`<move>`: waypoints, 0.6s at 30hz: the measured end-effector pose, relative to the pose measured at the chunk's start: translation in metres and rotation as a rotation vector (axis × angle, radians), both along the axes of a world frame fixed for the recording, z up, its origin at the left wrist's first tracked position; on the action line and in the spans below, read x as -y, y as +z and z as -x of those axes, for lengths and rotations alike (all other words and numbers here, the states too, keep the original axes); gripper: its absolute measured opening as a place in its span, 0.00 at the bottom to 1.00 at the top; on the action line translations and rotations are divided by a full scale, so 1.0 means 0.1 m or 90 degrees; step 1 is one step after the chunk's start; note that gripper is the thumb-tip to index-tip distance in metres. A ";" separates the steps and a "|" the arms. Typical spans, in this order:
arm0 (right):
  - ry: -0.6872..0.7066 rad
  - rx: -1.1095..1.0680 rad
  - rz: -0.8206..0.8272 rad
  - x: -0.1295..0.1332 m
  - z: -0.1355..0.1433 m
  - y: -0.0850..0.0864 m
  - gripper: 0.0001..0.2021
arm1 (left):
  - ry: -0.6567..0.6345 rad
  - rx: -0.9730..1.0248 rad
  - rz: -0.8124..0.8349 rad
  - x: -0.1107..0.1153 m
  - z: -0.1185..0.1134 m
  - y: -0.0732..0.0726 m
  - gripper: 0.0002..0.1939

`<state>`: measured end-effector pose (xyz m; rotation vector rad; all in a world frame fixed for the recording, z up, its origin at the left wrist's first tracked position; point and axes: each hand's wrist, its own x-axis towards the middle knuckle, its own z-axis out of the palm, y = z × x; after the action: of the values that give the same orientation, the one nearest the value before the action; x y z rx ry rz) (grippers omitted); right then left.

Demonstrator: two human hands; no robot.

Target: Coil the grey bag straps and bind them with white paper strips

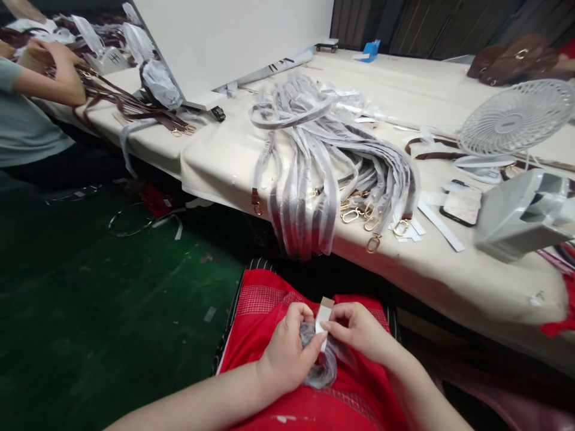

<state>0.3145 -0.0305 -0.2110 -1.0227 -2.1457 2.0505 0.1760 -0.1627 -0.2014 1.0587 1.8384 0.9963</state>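
Observation:
Over my lap, on a red apron (269, 383), both hands work at a coiled strap (321, 372) in clear plastic wrap. My left hand (287, 347) is closed around the coil, its thumb pressing on a white paper strip (324, 316) that stands up across the coil. My right hand (357, 329) pinches the strip's right side between thumb and fingers. The strip's top end looks brown. Part of the coil is hidden behind the fingers.
A pile of plastic-wrapped straps (305, 161) with gold clasps hangs over the table edge. To its right are a phone (462, 202), paper strips (440, 224) and a fan (516, 117). At left, a co-worker's arm (49, 75) rests among brown straps (130, 108). A white board (238, 42) divides the table.

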 end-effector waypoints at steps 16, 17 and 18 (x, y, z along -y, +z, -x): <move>0.060 -0.055 -0.123 -0.01 0.03 0.16 0.04 | -0.088 0.060 0.037 -0.06 0.10 0.13 0.12; 0.073 -0.059 -0.152 -0.02 0.02 0.20 0.05 | -0.113 0.120 0.088 -0.08 0.13 0.14 0.11; 0.093 -0.063 -0.179 -0.02 0.01 0.24 0.05 | -0.134 0.196 0.145 -0.11 0.16 0.14 0.10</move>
<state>0.3134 -0.0286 -0.1866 -0.7368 -2.4282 1.7386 0.1604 -0.1518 -0.1870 0.8851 1.5149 0.7581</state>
